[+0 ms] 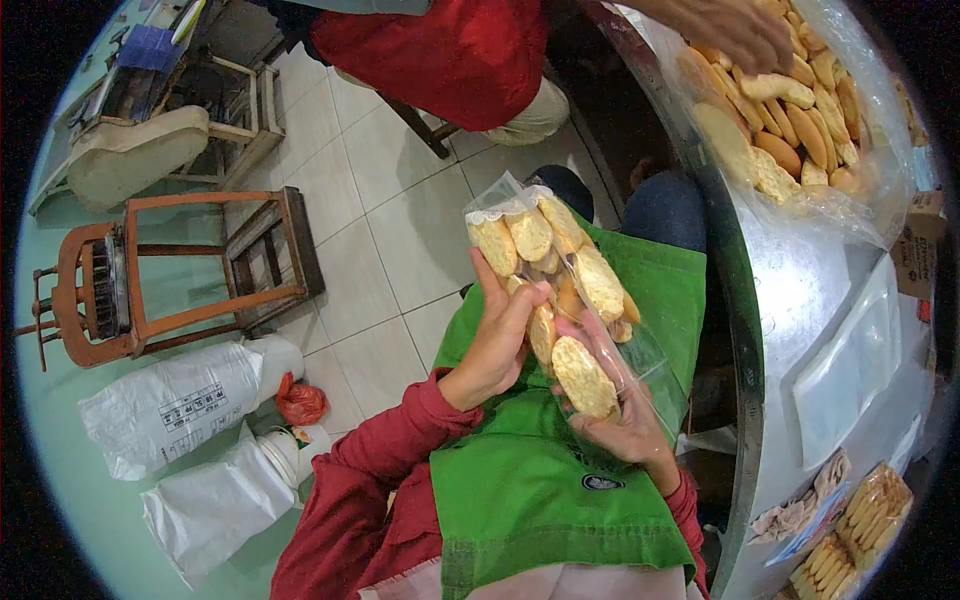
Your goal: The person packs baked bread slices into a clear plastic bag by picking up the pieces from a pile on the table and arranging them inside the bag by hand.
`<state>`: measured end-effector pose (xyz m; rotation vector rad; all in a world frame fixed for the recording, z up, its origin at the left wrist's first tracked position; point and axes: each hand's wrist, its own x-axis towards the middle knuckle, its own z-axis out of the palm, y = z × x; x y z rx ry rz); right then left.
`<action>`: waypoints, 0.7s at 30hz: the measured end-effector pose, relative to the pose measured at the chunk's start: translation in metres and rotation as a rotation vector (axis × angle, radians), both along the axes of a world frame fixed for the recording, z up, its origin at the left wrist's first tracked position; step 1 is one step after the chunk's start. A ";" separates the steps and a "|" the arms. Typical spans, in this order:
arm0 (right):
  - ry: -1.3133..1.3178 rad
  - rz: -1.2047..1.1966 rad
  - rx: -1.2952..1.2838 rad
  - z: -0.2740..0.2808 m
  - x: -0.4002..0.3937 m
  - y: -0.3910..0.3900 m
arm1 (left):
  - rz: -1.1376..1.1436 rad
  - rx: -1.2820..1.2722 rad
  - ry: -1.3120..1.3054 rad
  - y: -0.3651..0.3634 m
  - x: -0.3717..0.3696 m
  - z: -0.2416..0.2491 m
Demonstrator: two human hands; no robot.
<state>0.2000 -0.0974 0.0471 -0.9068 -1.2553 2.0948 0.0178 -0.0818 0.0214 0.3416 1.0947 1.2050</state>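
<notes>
Over my lap I hold a clear plastic bag (575, 262) filled with several oval bread slices (585, 378) that have a pale, crumbly top. My left hand (495, 335) grips the bag's left side, with its thumb pressed on the plastic. From below, my right hand (628, 428) supports the lower right of the bag; part of it shows through the plastic and its fingertips are partly hidden. The bag lies tilted, its loose clear end trailing toward my right wrist. A green apron (560, 490) spreads underneath.
On the metal table (765, 330) at right sits a large plastic bag of bread (800, 120), with another person's hand (735, 35) over it. Flat clear bags (850, 360) and packed bread (875, 510) lie nearer. A wooden stool frame (215, 265) and white sacks (170, 400) stand left.
</notes>
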 end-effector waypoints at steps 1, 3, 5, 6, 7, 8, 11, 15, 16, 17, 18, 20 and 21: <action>0.009 -0.020 -0.006 -0.001 0.000 -0.001 | 0.002 0.000 -0.003 0.000 0.000 0.001; -0.030 -0.035 0.121 -0.010 0.003 -0.003 | 0.004 0.000 -0.009 0.001 0.002 0.003; -0.129 -0.024 0.385 -0.024 0.008 -0.002 | 0.004 -0.029 -0.004 0.001 0.002 0.004; -0.171 -0.015 0.483 -0.024 0.008 -0.002 | 0.003 -0.044 -0.001 0.001 0.002 0.005; -0.214 -0.005 0.581 -0.022 0.007 -0.001 | 0.000 -0.046 0.002 0.001 0.003 0.006; -0.256 0.006 0.678 -0.020 0.005 0.000 | -0.003 -0.047 0.005 0.002 0.003 0.008; -0.317 0.072 0.720 -0.012 -0.001 0.003 | -0.006 -0.070 0.011 0.001 0.002 0.005; -0.385 0.128 0.707 -0.007 -0.001 0.008 | -0.038 -0.090 0.009 0.003 0.001 0.009; -0.392 0.141 0.691 -0.004 -0.001 0.009 | -0.044 -0.079 0.004 0.003 0.001 0.009; -0.398 0.154 0.675 -0.002 0.000 0.011 | -0.048 -0.068 -0.002 0.003 0.000 0.008; -0.418 0.154 0.714 -0.001 0.001 0.012 | -0.052 -0.057 -0.008 0.003 0.000 0.008; -0.456 0.155 0.793 0.000 0.002 0.014 | -0.044 -0.070 -0.013 0.003 0.000 0.008; -0.492 0.166 0.834 0.000 0.003 0.014 | -0.040 -0.076 -0.015 0.003 0.000 0.008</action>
